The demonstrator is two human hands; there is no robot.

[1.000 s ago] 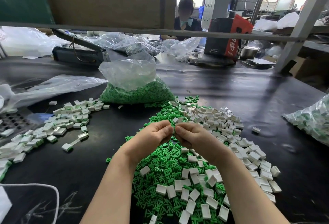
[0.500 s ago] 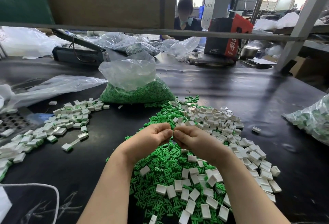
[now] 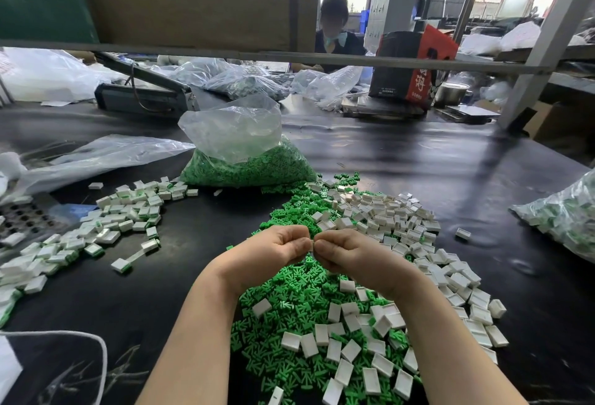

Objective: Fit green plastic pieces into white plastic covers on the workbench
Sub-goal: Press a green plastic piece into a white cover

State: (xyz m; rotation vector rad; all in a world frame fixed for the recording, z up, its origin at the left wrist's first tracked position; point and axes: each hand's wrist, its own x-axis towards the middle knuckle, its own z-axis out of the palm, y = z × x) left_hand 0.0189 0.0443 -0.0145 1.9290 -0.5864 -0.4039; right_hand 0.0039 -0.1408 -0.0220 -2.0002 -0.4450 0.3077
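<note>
A small white cover (image 3: 311, 242) is pinched between the curled fingers of the left hand (image 3: 277, 248) and right hand (image 3: 346, 251) above the green pieces (image 3: 289, 295). Assembled units (image 3: 106, 224) are heaped leftward; many loose white covers (image 3: 396, 221) remain unfitted on the surface (image 3: 450, 160).

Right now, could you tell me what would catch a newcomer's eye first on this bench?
The heap of green pieces mixed with white covers, spread at the middle of the black workbench. Above it the left hand and right hand meet fingertip to fingertip. Behind stands a clear bag of green pieces.
</note>
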